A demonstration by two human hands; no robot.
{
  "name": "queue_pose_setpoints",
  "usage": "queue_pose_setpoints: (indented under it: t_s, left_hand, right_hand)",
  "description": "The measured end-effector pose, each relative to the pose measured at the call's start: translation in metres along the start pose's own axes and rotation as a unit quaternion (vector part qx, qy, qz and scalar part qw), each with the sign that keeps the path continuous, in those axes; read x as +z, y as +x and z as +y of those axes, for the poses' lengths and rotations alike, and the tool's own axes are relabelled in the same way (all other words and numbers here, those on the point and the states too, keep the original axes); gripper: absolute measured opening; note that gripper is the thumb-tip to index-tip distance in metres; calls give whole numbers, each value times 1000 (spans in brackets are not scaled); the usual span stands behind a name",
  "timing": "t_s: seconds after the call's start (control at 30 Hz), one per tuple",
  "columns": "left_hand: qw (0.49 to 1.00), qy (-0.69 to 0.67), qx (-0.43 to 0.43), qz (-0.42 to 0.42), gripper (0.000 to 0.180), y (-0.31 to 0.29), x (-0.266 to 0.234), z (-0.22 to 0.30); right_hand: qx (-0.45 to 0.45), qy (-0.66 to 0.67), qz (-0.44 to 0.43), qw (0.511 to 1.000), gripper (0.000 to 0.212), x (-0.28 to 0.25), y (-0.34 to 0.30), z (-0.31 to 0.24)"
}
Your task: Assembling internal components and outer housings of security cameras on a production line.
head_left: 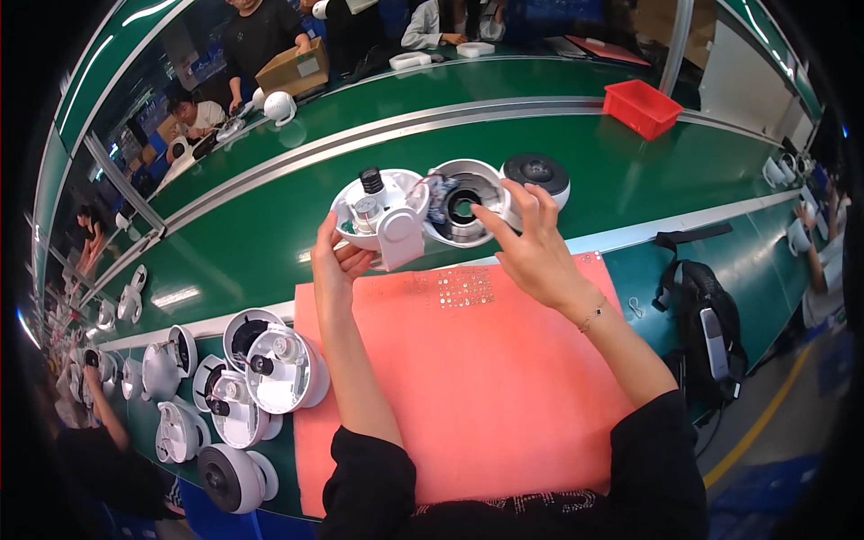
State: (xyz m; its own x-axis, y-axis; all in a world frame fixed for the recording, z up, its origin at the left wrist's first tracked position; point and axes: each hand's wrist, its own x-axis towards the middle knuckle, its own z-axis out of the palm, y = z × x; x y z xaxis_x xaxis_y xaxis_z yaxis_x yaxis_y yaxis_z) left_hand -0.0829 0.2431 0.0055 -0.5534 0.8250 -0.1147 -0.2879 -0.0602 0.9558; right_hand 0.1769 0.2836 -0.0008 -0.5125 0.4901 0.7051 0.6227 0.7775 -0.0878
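Observation:
My left hand (340, 261) is closed around the lower edge of a white camera housing half (400, 236), which carries a black lens barrel and a small round motor. Thin wires run from it to a round white shell (463, 236) with a dark ring inside. My right hand (538, 247) grips that shell's right side, thumb over the opening and fingers along the rim. Both parts are held up side by side above the far edge of a pink mat (450, 387). Just behind the right fingers, a black-faced white camera unit (537, 169) sits on the green belt.
Small metal screws (466, 286) lie in rows on the mat. Several opened white housings (286, 369) crowd the bench at left. At right are a black bag (706, 315) and a red bin (642, 108). Across the belt, a person holds a cardboard box (293, 68).

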Motion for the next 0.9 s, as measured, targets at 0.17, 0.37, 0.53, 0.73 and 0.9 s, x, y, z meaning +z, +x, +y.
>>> queue_pose_setpoints:
  t_s: [0.17, 0.37, 0.53, 0.73, 0.9]
  left_hand:
    - [996, 20, -14, -84, 55, -8, 2, 5]
    - [964, 40, -124, -233, 31, -17, -1, -13]
    - [652, 320, -124, -676, 38, -20, 45, -49]
    - [779, 379, 107, -488, 34, -57, 39, -17]
    - [742, 463, 401, -273, 32, -137, -37, 2]
  right_hand:
    - [-83, -8, 55, 995, 23, -27, -20, 15]
    - [-40, 326, -48, 943, 31, -94, -52, -29]
    - [40, 453, -344, 821, 38, -109, -60, -57]
    - [71, 489, -389, 778, 42, -104, -64, -53]
    - [250, 607, -384, 650, 49, -99, -63, -42]
